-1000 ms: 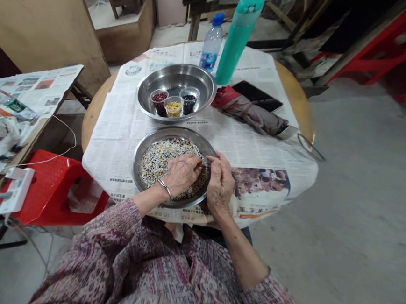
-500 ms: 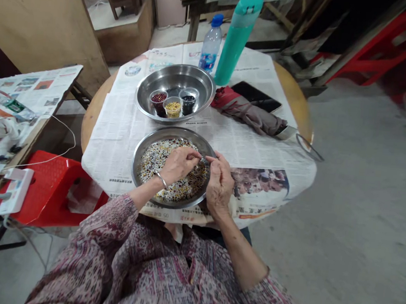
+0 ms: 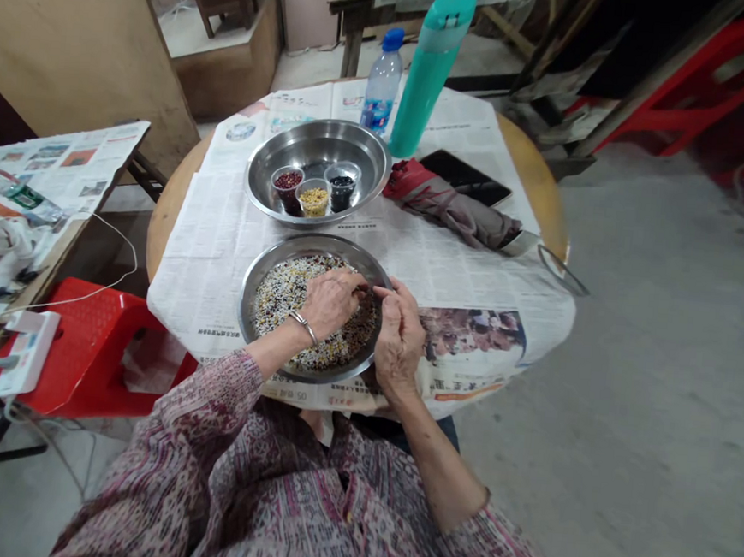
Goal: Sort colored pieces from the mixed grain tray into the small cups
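A steel basin [image 3: 245,303] near the table's front edge holds mixed grains [image 3: 287,293], white, yellow, black and dark red. My left hand [image 3: 332,303], wearing a silver bangle [image 3: 304,328], is over the grains with its fingers bent together; whatever they pinch is hidden. At the basin's right rim, my right hand [image 3: 400,341] is curled with thumb and forefinger close together, fingertips pointing towards the left hand. What it holds, if anything, is too small to make out. Behind stands a second steel basin [image 3: 258,162] with cups of red beans [image 3: 287,184], yellow grains [image 3: 314,199] and black beans [image 3: 341,189].
Newspaper [image 3: 207,240] covers the round table. Towards the back are a plastic bottle [image 3: 382,86], a teal flask [image 3: 430,77], a dark flat device [image 3: 463,176] and a folded umbrella [image 3: 461,208]. On the left are a red stool [image 3: 92,359] and a power strip [image 3: 28,354].
My left hand has turned slightly and its fingers have drawn inward, lower over the grains. My right hand has barely moved. The whole view has shifted a little.
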`<state>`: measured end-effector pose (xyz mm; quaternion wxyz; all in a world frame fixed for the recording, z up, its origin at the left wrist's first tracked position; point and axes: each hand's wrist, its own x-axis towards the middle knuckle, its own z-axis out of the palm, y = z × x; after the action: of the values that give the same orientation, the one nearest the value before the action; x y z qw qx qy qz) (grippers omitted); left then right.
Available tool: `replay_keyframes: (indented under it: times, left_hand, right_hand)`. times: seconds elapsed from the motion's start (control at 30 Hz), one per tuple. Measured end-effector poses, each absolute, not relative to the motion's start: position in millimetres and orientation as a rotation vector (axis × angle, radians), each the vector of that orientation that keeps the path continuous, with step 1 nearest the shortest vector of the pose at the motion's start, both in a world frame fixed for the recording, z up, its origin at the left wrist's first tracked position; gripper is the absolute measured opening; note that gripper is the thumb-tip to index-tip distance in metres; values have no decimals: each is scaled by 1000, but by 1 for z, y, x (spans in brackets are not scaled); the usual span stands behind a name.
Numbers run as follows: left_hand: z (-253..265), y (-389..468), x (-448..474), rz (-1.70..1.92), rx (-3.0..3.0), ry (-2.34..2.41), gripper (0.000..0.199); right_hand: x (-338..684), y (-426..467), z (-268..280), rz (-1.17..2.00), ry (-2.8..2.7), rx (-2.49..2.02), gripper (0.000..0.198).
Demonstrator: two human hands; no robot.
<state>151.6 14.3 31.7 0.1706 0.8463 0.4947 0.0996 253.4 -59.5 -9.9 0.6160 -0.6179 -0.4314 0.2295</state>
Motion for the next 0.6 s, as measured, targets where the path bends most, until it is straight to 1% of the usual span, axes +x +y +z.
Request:
replay_keyframes:
  times: [0.13, 0.23, 0.3, 0.4, 0.47, 0.53, 0.6]
  left_hand:
    - [35, 13, 153, 370, 2321, 1416, 18]
    - [41, 14, 149, 495, 2127, 1422, 12]
    - [47, 14, 143, 597, 1929, 1386, 10]
    - [57, 10, 129, 725, 1523, 1303, 20]
    - [61, 5, 118, 743, 1232, 1229, 23]
    - [62, -2, 106, 750, 984, 1144, 21]
    - [62, -10, 95, 775, 772, 1076, 15]
  right_hand:
    - [254, -60, -10, 534, -989, -1431, 40]
    - [253, -60, -9, 544, -983, -1429, 40]
    - [253, -60, -9, 547, -979, -1430, 40]
    - [253, -60, -9, 541, -981, -1427, 39]
    - [253, -59, -10, 539, -981, -1427, 39]
    - [253, -59, -11, 538, -983, -1432, 40]
    - [253, -59, -12, 534, -990, -1437, 41]
